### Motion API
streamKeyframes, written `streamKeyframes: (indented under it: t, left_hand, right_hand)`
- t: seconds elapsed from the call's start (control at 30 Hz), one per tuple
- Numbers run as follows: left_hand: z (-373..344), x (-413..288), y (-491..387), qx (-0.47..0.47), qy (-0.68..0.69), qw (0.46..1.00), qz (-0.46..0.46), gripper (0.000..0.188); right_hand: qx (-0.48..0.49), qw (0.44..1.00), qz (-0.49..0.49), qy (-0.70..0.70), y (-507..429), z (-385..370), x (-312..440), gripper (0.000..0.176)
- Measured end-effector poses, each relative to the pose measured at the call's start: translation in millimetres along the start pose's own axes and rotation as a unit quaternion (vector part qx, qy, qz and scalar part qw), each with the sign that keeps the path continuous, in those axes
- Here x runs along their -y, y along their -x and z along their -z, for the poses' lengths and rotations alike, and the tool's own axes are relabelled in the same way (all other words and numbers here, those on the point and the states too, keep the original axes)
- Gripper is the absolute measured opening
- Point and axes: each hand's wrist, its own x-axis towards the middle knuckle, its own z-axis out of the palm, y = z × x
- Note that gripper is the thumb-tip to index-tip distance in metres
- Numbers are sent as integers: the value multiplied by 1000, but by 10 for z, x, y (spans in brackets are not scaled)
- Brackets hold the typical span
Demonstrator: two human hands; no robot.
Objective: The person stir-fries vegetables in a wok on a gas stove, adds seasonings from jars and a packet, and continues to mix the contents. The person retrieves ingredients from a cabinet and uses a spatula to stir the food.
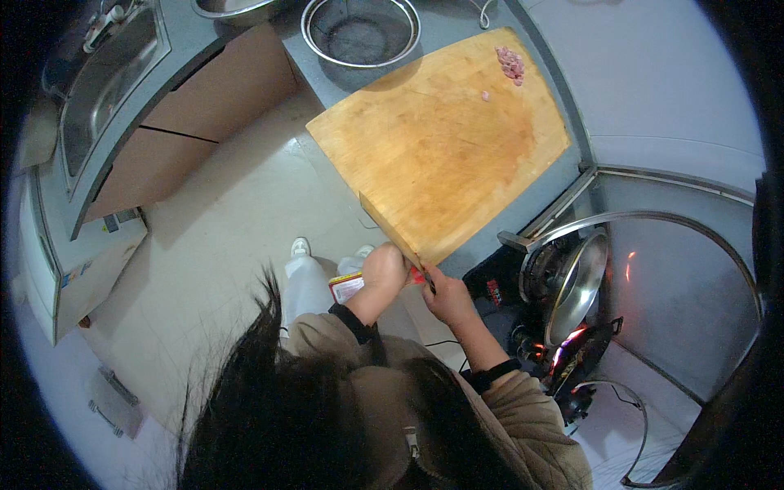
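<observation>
A wooden cutting board (pixel 441 141) lies on the grey counter, with a small pile of chopped raw meat (pixel 510 65) near its far right corner and one loose piece (pixel 486 96) beside it. My right hand (pixel 450 300) is closed around a dark handle (pixel 430 283) at the board's near corner; what tool it belongs to is not clear. My left hand (pixel 387 268) is bent at the board's near edge, close to the right one, its fingers mostly hidden. Something red (pixel 418 275) shows between the hands. Under the left wrist is a yellow-and-red package (pixel 346 286).
A metal mesh strainer (pixel 361 30) stands beyond the board. To the right, flames burn beside a dark wok (pixel 582 361) on the stove, near a tilted shiny metal pan (pixel 576 288). A sink (pixel 110 98) is at the far left, above brown cabinets (pixel 214 92).
</observation>
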Motion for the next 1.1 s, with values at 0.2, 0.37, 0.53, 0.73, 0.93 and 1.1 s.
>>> streamKeyframes:
  t: [0.2, 0.37, 0.53, 0.73, 0.93, 1.1]
  left_hand:
    - [-22, 35, -35, 9, -7, 1000, 6, 20]
    - [-2, 49, -40, 41, 13, 999, 11, 24]
    - [34, 50, -20, 44, 15, 999, 7, 28]
    - [-36, 51, -19, 3, 16, 1000, 20, 22]
    - [-75, 212, 10, -48, 56, 996, -46, 26]
    - [17, 339, 129, -87, 105, 983, -127, 22]
  right_hand:
    - [-5, 999, -10, 30, -97, -2, 66, 45]
    - [-17, 1000, -6, 5, -165, 33, 188, 36]
    - [-8, 999, -18, 29, -245, 8, 224, 35]
    - [-44, 998, -37, -10, -239, -101, 198, 35]
    - [-229, 972, -7, -45, -307, -104, 28, 45]
    - [-210, 969, -65, 114, -526, 140, -334, 55]
